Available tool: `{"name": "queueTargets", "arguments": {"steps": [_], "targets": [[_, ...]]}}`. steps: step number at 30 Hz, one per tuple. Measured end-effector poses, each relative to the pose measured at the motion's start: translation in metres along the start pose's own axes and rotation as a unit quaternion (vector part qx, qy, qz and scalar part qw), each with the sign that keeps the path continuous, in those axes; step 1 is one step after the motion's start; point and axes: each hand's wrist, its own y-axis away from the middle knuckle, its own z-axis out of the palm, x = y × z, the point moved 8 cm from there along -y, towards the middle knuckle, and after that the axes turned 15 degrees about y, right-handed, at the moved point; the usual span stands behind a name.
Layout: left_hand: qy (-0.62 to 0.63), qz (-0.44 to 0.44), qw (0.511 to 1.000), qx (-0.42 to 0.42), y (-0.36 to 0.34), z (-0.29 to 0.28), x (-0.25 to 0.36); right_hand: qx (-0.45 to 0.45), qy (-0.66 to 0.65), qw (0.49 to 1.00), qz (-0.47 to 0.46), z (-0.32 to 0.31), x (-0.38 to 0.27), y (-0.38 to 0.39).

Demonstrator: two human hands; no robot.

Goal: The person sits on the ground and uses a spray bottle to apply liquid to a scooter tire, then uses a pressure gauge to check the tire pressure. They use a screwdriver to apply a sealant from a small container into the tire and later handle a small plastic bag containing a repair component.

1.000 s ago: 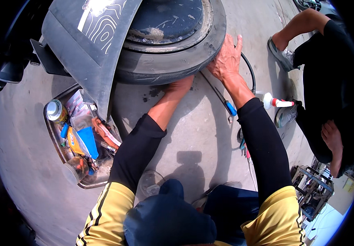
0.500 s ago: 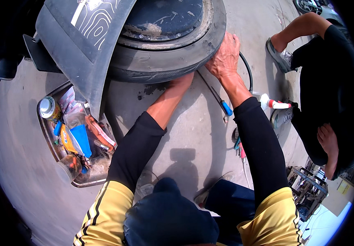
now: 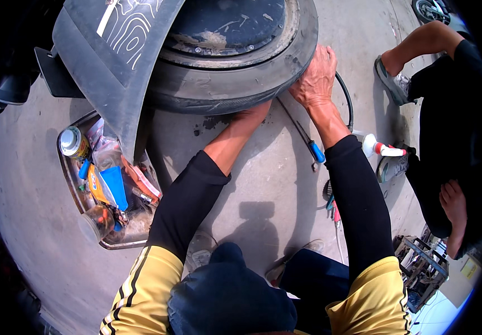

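Note:
A scooter wheel with a black tire (image 3: 218,89) and a scuffed dark hub cover (image 3: 235,33) sits at the top middle, beside a grey fender (image 3: 101,61). My right hand (image 3: 316,78) presses against the tire's right side, fingers bent around its edge and partly hidden. Beneath the tire's near edge reaches my left hand (image 3: 255,113); the tire covers its fingers. On the floor below my right hand lie a blue-handled screwdriver (image 3: 316,152) and a thin metal rod (image 3: 294,119).
At left, a metal tray (image 3: 124,244) holds a tin can (image 3: 74,142), a clear plastic cup (image 3: 97,223), pouches and tools. A white spray bottle (image 3: 370,145) with a red-and-white nozzle and a black hose (image 3: 346,97) lie right. Another person (image 3: 453,123) crouches at far right.
The view has shifted slightly, so the floor, tools and wheel appear a little farther right. Both my hands stay at the tire in much the same pose.

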Motion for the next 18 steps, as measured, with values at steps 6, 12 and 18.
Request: {"name": "queueTargets", "arguments": {"steps": [6,12,18], "targets": [[-0.164,0.031,0.986,0.001,-0.009,-0.003,0.030,0.017,-0.012,1.000,0.003,-0.004,0.001,-0.004],[-0.087,-0.001,0.995,0.054,-0.004,-0.013,-0.020,0.020,-0.037,0.999,-0.007,0.003,0.009,-0.003],[-0.123,0.018,0.990,0.059,-0.005,-0.007,-0.044,0.000,-0.090,0.996,0.000,0.007,0.009,-0.006]]}}
